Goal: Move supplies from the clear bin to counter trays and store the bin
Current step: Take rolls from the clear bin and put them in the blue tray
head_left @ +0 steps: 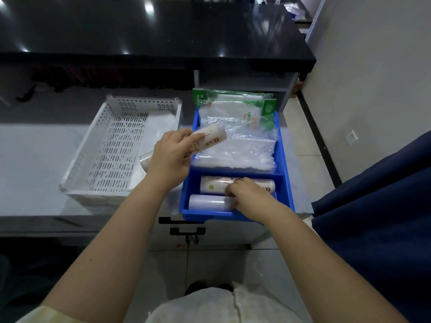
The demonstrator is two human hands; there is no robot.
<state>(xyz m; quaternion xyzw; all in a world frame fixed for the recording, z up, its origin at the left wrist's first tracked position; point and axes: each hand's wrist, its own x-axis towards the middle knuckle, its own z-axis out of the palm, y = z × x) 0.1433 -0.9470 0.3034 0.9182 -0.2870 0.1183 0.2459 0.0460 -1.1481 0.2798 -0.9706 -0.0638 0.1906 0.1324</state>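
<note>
A white perforated bin (pixel 100 159) stands on the grey counter, with a roll (pixel 145 159) lying at its right side. Right of it sits a blue divided tray (pixel 285 173). Its far compartment holds clear plastic bags (pixel 238 145) and green-labelled packs (pixel 265 110). Its near compartment holds two rolls, a printed roll (pixel 214 184) behind a plain white roll (pixel 207 202). My left hand (pixel 170 155) grips a printed roll (pixel 210 139) over the gap between bin and tray. My right hand (pixel 247 194) rests on the two rolls in the near compartment, fingers curled over them.
A black raised shelf (pixel 163 31) runs along the back of the counter. Cabinet drawers with black handles (pixel 186 230) sit below the counter edge. A dark blue cloth (pixel 373 206) hangs at the right, beside a white wall.
</note>
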